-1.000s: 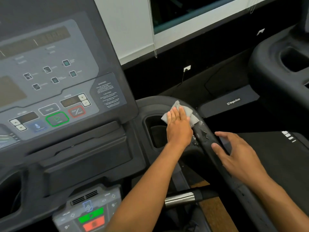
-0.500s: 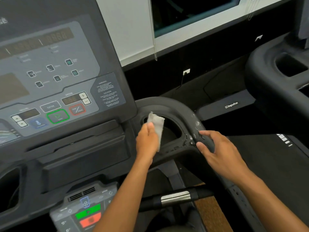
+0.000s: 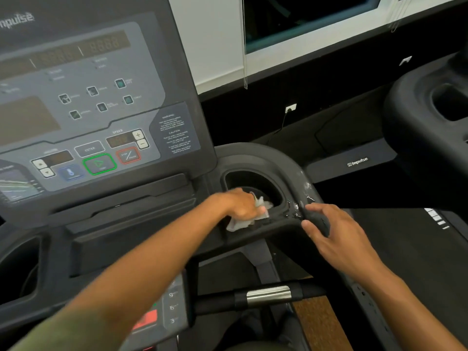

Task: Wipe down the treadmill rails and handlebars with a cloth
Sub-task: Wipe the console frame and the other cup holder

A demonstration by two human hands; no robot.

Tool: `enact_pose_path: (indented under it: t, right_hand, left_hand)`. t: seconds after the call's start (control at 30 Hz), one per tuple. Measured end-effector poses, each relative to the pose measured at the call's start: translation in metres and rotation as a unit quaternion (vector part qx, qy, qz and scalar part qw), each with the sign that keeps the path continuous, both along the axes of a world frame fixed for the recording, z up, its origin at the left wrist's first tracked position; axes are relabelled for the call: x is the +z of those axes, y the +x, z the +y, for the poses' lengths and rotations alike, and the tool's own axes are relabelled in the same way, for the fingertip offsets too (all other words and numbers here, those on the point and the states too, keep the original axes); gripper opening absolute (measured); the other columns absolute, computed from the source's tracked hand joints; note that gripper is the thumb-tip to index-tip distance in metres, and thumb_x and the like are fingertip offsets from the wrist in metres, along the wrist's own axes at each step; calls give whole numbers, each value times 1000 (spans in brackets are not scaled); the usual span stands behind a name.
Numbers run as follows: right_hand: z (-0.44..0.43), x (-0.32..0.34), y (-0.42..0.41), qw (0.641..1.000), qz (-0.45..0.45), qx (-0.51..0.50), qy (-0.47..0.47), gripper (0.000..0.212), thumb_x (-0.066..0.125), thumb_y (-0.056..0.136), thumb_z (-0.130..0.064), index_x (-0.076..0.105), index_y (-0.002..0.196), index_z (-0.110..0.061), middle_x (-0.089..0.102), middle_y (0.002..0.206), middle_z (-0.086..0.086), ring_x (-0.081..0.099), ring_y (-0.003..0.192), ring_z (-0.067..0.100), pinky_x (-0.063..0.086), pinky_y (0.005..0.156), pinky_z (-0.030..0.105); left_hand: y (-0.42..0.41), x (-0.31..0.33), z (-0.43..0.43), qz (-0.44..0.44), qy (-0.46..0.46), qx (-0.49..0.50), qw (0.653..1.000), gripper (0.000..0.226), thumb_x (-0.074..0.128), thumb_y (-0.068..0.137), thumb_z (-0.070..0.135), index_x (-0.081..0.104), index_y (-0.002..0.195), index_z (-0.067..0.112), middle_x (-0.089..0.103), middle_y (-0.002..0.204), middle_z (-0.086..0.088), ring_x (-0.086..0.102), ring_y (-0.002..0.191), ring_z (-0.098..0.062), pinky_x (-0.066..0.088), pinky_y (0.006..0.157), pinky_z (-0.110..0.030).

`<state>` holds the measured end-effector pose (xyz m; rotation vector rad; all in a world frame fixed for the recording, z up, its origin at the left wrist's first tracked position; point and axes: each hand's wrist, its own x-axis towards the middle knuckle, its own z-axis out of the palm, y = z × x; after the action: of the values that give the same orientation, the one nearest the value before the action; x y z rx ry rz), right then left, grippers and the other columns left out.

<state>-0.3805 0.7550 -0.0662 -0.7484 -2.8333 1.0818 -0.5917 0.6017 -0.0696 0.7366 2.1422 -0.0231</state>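
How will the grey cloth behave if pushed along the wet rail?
Probably floppy: the cloth bunches and folds under the left hand. Likely light and thin, so it may ball up rather than slide flat. Droplets on the rail suggest it will soak and cling.

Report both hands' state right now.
Left hand: grips the cloth.
Right hand: fingers curled round the handrail.

Cloth (image 3: 249, 216) on cup-holder rim (image 3: 255, 154), between console (image 3: 88, 110) and right handrail (image 3: 311, 192).
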Motion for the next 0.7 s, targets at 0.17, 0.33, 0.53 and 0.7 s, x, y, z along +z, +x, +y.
enact_pose_path:
  t: [0.17,0.33,0.53,0.7]
  right_hand:
    - [3,-2,3,1000,0,0,4,42,59,96,-48,56,135,-33,56,137,-16,48,130,8,41,104,31]
    - [-4,-4,1,1000,14,1,3,41,60,95,-47,57,133,-33,58,134,-16,51,128,9,43,106,35]
    - [-7,2,-7,1000,25,5,7,38,62,95,-46,58,131,-35,58,132,-18,51,126,7,39,103,27]
    - [3,1,1,1000,2,-13,-5,40,60,96,-47,56,134,-36,57,132,-18,55,113,6,39,89,24]
  left_hand:
    - [0,11,-3,10,-39,-48,998,50,36,107,52,67,101,13,66,111,-8,61,98,-24,49,93,-38]
    - [37,1,24,-22,106,192,975,47,39,107,39,67,130,10,68,128,-13,65,114,-28,47,91,-39]
    - [-4,-25,24,-248,283,698,609,31,46,99,19,67,117,7,70,109,-21,71,98,-37,62,76,-57]
    - [2,0,25,-181,338,723,574,44,40,110,18,43,152,4,52,151,-19,54,137,-40,48,93,-43]
